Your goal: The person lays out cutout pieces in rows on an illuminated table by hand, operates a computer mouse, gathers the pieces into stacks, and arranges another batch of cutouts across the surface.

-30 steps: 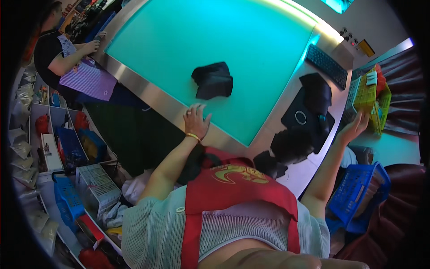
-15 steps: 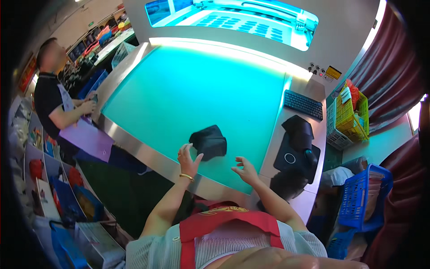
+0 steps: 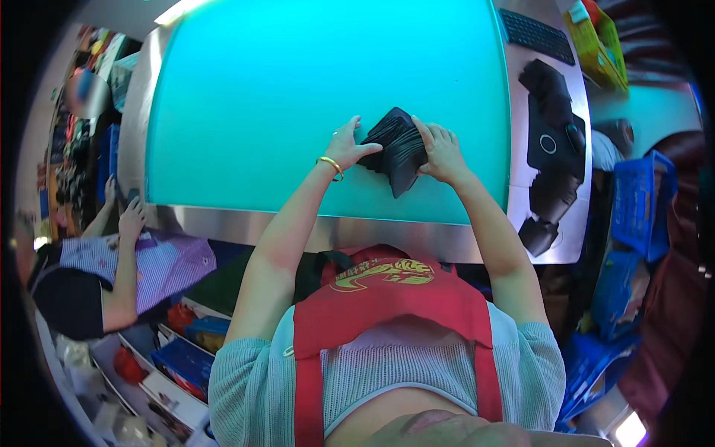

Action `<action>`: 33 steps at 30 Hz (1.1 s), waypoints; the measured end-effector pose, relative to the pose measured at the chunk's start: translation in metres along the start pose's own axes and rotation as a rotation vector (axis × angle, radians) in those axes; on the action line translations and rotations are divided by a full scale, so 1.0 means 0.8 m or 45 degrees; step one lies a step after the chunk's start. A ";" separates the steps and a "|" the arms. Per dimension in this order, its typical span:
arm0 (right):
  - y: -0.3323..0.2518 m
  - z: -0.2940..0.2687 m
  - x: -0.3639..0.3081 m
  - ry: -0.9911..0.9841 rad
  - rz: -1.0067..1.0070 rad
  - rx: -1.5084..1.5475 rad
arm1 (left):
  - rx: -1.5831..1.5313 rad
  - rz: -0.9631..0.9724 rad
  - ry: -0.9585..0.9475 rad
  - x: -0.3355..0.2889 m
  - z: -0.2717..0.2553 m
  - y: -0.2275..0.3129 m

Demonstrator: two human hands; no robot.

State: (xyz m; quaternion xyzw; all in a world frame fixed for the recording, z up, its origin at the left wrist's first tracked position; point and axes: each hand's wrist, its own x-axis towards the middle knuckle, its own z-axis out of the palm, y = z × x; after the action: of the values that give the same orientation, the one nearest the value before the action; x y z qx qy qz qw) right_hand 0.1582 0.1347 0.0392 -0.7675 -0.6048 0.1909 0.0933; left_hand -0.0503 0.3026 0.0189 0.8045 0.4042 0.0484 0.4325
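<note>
A thick stack of thin black pieces (image 3: 398, 149), its edges fanned out, stands tilted on the glowing teal work surface (image 3: 313, 89). My right hand (image 3: 444, 153) grips the stack along its right side, fingers at the upper edge and thumb lower down. At the stack's left side is my left hand (image 3: 347, 146), a gold bangle on the wrist. Its fingers are spread, and the thumb reaches to the stack's edge. What the pieces are made of, I cannot tell.
To the right lie a black keyboard (image 3: 538, 35), a dark mouse (image 3: 575, 138) and more black pieces (image 3: 553, 195). Blue baskets (image 3: 642, 205) and a yellow crate (image 3: 599, 48) stand beyond. A co-worker (image 3: 112, 276) works at the left edge, near the metal table rim (image 3: 223, 223).
The view has tipped downward. Both hands have closed in on the black stack, which now stands tilted and fanned instead of lying down; my right hand has taken hold of it.
</note>
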 end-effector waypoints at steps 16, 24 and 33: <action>-0.023 0.031 -0.074 0.403 0.041 0.234 | 0.419 0.204 -0.186 -0.009 0.068 0.071; -0.006 0.006 -0.052 0.165 0.191 0.435 | -0.562 -0.094 0.128 -0.002 -0.033 0.007; 0.055 -0.068 -0.028 0.004 0.809 1.513 | -0.758 -0.497 0.746 -0.052 -0.169 -0.227</action>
State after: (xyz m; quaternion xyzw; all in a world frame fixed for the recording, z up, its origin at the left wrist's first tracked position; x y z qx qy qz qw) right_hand 0.2149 0.1070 0.0762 -0.7266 -0.1417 0.5083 0.4401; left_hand -0.2466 0.4169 -0.0194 0.5065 0.6220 0.3053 0.5133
